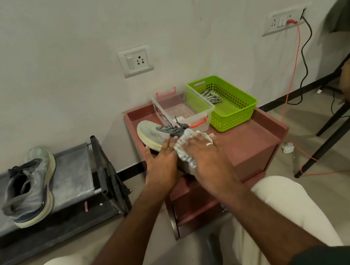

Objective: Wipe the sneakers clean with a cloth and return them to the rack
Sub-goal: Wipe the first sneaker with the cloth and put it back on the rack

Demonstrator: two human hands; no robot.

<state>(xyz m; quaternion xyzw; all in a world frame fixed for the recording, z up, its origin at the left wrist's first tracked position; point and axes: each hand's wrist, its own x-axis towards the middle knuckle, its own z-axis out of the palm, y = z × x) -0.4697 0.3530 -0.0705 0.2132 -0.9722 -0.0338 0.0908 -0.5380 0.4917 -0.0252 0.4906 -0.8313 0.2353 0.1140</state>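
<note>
Listing by size, largest first: a low black rack (70, 159) is seen at the left against the wall, its fabric shelf carrying one grey sneaker (30, 187), heel toward the camera and toe toward the wall. A reddish-brown cabinet (249, 144) stands to the right of the rack; at its back right corner a green basket (232, 102) is set, and just beside it, toward the back edge, a clear plastic box (180, 109) with red clips. The second sneaker (152, 135) is laid near the cabinet's front left corner, tipped onto its side so the pale sole faces left, its long axis running from the back left toward the front right; only the toe end and laces are exposed, the rest being covered by the hands. The left hand (162, 163) is pressed on the shoe with fingers straight, steadying it. The right hand (204, 157) is laid flat, fingers spread, pressing a pale cloth (186, 155) against the upper. The uncovered toe end lies beyond the fingertips, away from the body and leftward, nearer the left hand; the wiping stroke is judged to run along that axis. The rack lies on the left hand's side.
</note>
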